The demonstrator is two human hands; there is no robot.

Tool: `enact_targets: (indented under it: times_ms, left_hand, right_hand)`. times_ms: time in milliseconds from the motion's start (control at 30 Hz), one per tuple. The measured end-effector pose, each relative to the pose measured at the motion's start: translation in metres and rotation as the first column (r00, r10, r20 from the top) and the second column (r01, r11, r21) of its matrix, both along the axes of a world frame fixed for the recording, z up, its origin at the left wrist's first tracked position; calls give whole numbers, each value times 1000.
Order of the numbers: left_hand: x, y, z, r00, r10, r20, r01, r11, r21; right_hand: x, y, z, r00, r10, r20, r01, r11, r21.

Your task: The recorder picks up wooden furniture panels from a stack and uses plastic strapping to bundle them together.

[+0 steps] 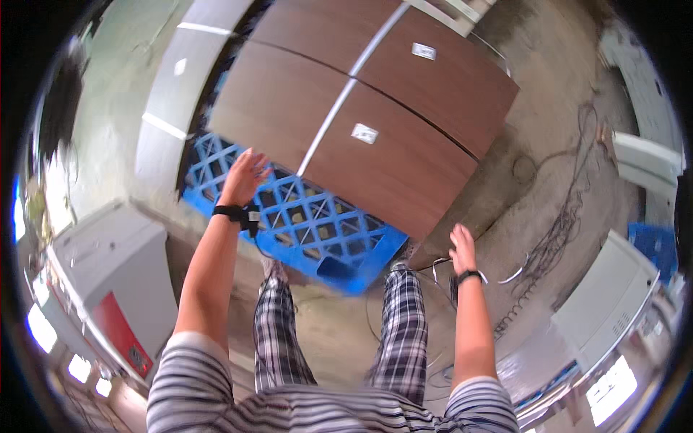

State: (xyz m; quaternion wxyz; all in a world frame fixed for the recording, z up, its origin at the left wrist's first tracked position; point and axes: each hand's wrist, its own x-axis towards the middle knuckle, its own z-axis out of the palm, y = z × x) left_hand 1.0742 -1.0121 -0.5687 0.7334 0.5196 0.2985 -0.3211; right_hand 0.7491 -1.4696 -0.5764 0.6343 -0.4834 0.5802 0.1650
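My left hand [246, 175] is held out over the blue plastic pallet [375, 278], close to the near left corner of a large brown box-like stack [404, 173]. Its fingers are stretched and hold nothing; whether they touch the stack I cannot tell. To the right of the stack's near corner, my right hand [463, 247] is raised with its fingers extended and nothing in it. White straps [328, 119] cross the brown top, which bears two small white labels. Both wrists wear black bands, the left one with a small box.
A long strapped grey-white package [167, 101] lies left of the stack. At the left stands a grey-white cabinet [115, 252] with a red panel. Dark cables [556, 238] trail over the floor at right, near another pale cabinet [606, 303]. A blue crate [653, 245] sits far right.
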Motion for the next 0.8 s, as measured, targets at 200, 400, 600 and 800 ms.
enact_targets:
  times_ms: [200,400,600,800]
  left_hand:
    - [-140,84,144,989,-27,-148,41,994,97]
    - [-356,215,290,900,395,-182,-270,836,477]
    - [-457,215,318,915,382,-129,-324,887,329]
    - [-566,251,356,716,667,207,-697,665,269]
  right_hand:
    - [-168,18,131,983,90,-159,-84,995,49]
    - [-147,61,246,836,504,-218,-464,861,208]
    - [-92,37,145,-66,998,0,-937,-62,-344]
    - [87,317,187,-228,960,165,-933,-167,-319]
